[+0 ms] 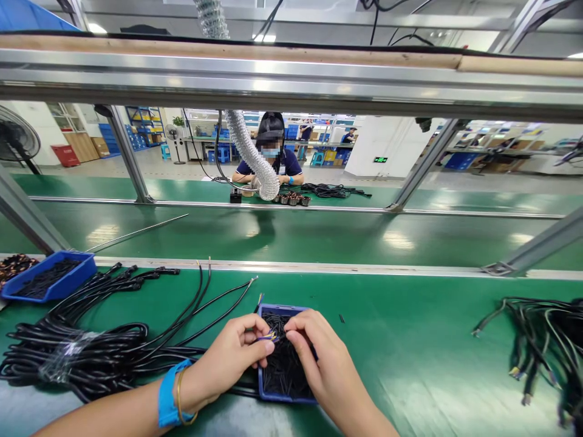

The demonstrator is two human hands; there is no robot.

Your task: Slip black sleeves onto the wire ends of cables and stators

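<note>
The left hand [226, 361] pinches thin wires [268, 335] firmly, a good steady hold, above the blue tray [286, 397], while the right hand [321, 364] touches black tubes [282, 370], holding what, I can't tell.

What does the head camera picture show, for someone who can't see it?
Two bare hands work over a blue tray of short black pieces: the left hand pinches thin coloured wires, the right hand reaches into the pieces. Bundled black cables lie on a green workbench; a co-worker sits beyond.
</note>
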